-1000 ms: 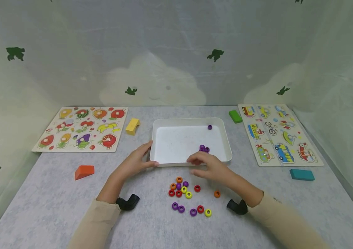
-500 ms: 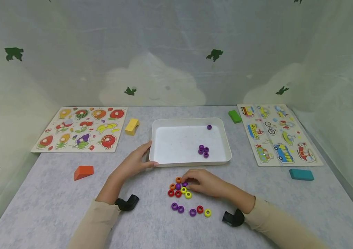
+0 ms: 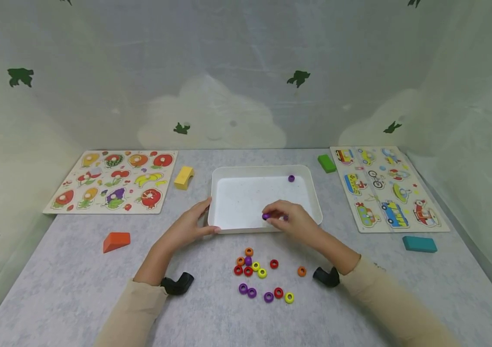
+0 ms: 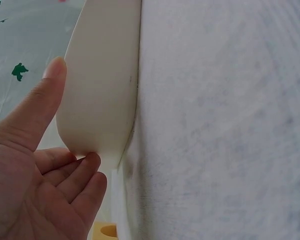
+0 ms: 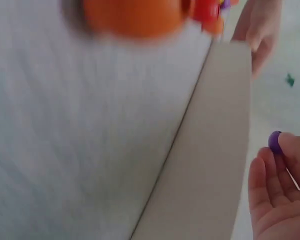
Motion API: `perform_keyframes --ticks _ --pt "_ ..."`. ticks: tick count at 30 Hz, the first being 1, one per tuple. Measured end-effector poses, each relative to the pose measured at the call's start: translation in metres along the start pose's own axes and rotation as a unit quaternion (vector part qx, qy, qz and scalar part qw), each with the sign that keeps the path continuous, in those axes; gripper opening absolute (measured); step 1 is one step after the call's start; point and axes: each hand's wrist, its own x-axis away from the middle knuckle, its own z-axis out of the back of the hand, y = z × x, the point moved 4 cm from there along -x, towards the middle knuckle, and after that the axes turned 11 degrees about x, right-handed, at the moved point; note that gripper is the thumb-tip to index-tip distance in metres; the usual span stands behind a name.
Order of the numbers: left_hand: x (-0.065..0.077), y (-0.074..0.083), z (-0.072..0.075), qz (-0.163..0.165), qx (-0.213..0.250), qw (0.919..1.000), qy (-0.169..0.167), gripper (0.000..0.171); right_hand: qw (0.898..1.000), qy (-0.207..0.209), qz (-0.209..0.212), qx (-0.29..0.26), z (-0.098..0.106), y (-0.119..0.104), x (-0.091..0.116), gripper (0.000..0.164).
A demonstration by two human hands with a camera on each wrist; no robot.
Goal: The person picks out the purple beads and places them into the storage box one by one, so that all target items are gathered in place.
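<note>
My right hand [image 3: 294, 222] pinches a purple pony bead [image 3: 265, 217] between thumb and fingertips, over the near part of a shallow white tray [image 3: 241, 197]. In the right wrist view the bead [image 5: 274, 142] shows at the fingertips, beyond the tray's wall [image 5: 210, 130]. My left hand [image 3: 187, 224] holds the tray's near left corner; in the left wrist view the thumb lies at the rim and the fingertips touch the corner wall. One purple bead [image 3: 291, 178] lies at the tray's far right; others inside are mostly hidden behind my right hand.
Orange, red, yellow and purple beads [image 3: 248, 271] lie loose in front of the tray. A fruit puzzle board [image 3: 111, 182] stands left, a vehicle puzzle board [image 3: 389, 190] right. Blocks lie around: yellow [image 3: 183, 178], orange-red [image 3: 116, 242], green [image 3: 326, 163], teal [image 3: 419, 244].
My right hand went from above the tray down to the loose beads, took a purple one, and came back over the tray with it. My left hand stayed at the tray corner.
</note>
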Motion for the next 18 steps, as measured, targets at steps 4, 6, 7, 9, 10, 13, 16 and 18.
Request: perform_keyframes --ticks 4,6,7,9,10,13,16,18 --pt "0.0 -0.001 0.0 0.003 -0.003 1.0 -0.001 0.091 0.998 0.024 -0.049 0.015 0.006 0.025 -0.015 0.018" --pt "0.0 -0.002 0.0 0.005 -0.003 1.0 -0.001 0.09 0.996 0.011 -0.084 0.019 0.004 0.038 -0.021 0.018" --pt "0.0 -0.002 0.0 0.006 -0.003 1.0 -0.001 0.09 0.995 0.002 -0.101 0.02 0.002 0.044 -0.023 0.018" --pt "0.0 -0.002 0.0 0.005 -0.003 1.0 -0.001 0.089 0.991 -0.019 -0.131 0.024 -0.002 0.054 -0.027 0.017" --pt "0.0 -0.002 0.0 0.004 -0.003 1.0 0.0 0.088 0.989 -0.03 -0.141 0.026 -0.003 0.057 -0.029 0.016" --pt "0.0 -0.002 0.0 0.003 -0.002 1.0 0.0 0.088 0.986 -0.051 -0.155 0.036 -0.008 0.064 -0.034 0.013" --pt "-0.001 -0.002 0.0 0.004 -0.001 1.0 0.001 0.088 0.985 -0.063 -0.156 0.043 -0.01 0.066 -0.037 0.012" --pt "-0.001 -0.003 -0.001 0.005 0.0 1.0 0.002 0.088 0.984 -0.067 -0.158 0.044 -0.01 0.066 -0.038 0.014"
